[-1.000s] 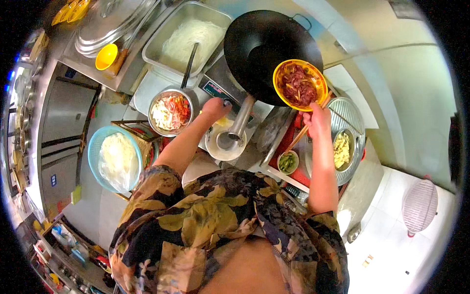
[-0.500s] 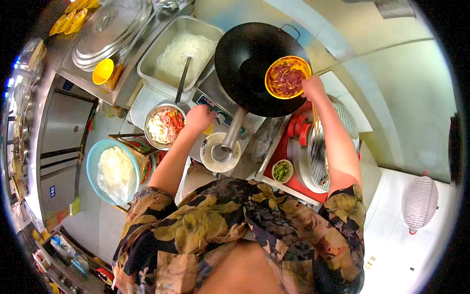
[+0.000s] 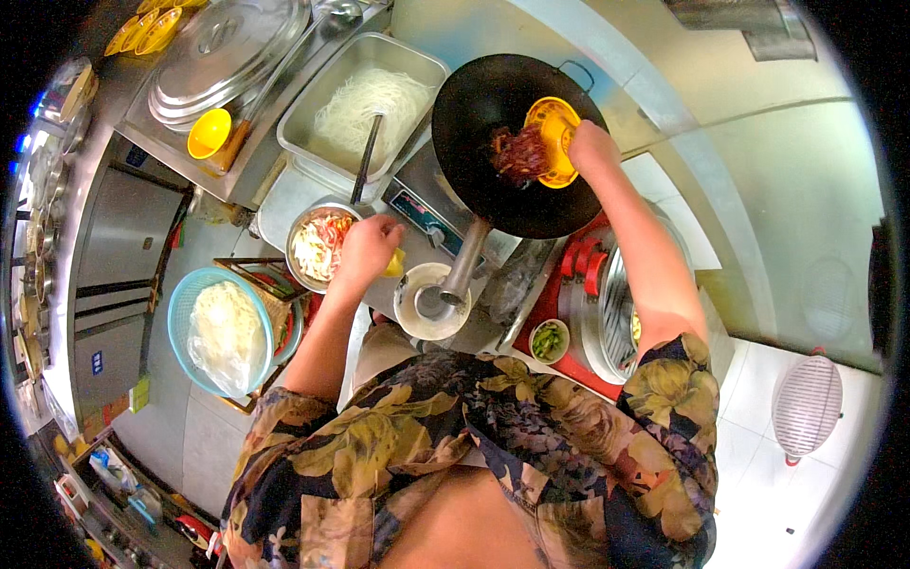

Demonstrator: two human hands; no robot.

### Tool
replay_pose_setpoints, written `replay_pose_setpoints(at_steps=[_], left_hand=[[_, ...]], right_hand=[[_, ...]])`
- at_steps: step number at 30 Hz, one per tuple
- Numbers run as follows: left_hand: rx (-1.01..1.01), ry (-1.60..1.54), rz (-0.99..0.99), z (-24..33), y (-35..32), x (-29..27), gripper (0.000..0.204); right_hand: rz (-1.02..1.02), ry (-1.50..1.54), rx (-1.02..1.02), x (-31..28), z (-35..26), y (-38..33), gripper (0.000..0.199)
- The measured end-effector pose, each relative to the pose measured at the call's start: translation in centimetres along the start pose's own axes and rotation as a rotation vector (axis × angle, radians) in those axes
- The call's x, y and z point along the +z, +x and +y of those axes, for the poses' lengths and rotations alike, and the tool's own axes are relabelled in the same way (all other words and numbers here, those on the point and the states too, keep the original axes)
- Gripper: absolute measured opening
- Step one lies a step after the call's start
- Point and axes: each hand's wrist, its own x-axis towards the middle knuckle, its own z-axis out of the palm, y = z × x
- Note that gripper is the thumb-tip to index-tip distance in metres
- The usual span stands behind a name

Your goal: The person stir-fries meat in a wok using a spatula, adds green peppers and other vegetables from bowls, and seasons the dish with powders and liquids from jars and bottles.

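Observation:
In my right hand (image 3: 593, 150) is a yellow bowl (image 3: 561, 119), gripped by its rim and tipped steeply over the black wok (image 3: 474, 194). Dark red sliced meat (image 3: 519, 156) slides from the bowl into the wok. My left hand (image 3: 372, 248) hovers over the counter with its fingers curled, and nothing shows in them. It is just right of a metal bowl (image 3: 296, 269) of pale and red shredded food. A yellow piece (image 3: 395, 264) shows beside its fingers. The cooker's control panel and knob (image 3: 435, 235) lie a little beyond that hand.
The wok's handle (image 3: 466, 261) reaches toward me over a white pot (image 3: 406, 318). A deep tray (image 3: 294, 128) of white noodles stands far left. At right are a small cup of chopped greens (image 3: 549, 340) and a round steamer (image 3: 592, 327). A blue basket (image 3: 180, 327) holds bagged noodles.
My right hand has tipped the yellow bowl leftward, and its meat now pours into the wok. My left hand has drawn back from the cooker's knob toward the metal bowl.

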Motion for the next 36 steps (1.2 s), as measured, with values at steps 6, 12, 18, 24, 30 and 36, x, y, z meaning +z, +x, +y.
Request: replay_pose_setpoints(at_steps=[6, 12, 18, 24, 30, 36], left_hand=[[0.034, -0.108, 0.023, -0.3, 0.2, -0.6, 0.029], [0.035, -0.209, 0.118, 1.8, 0.3, -3.1, 0.026], [0.092, -0.378, 0.092, 6.7, 0.2, -5.7, 0.025], [0.274, -0.614, -0.144, 12.8, 1.4, -4.0, 0.045], [-0.019, -1.117, -0.499, 19.7, 2.4, -1.4, 0.049], [0.037, -1.297, -0.625, 19.4, 3.6, -2.2, 0.037]], right_hand=[[0.147, -0.076, -0.129, -1.1, -0.3, -0.2, 0.022], [0.213, -0.094, -0.235, -2.4, 0.4, -1.9, 0.022], [-0.029, 0.471, 0.127, -3.7, 4.0, -2.9, 0.020], [-0.415, 1.671, 0.357, -3.0, 5.7, -6.8, 0.022], [-0.320, 1.935, 0.317, -1.7, 3.2, -10.7, 0.019], [-0.417, 1.958, 0.011, -2.2, 3.6, -14.0, 0.019]])
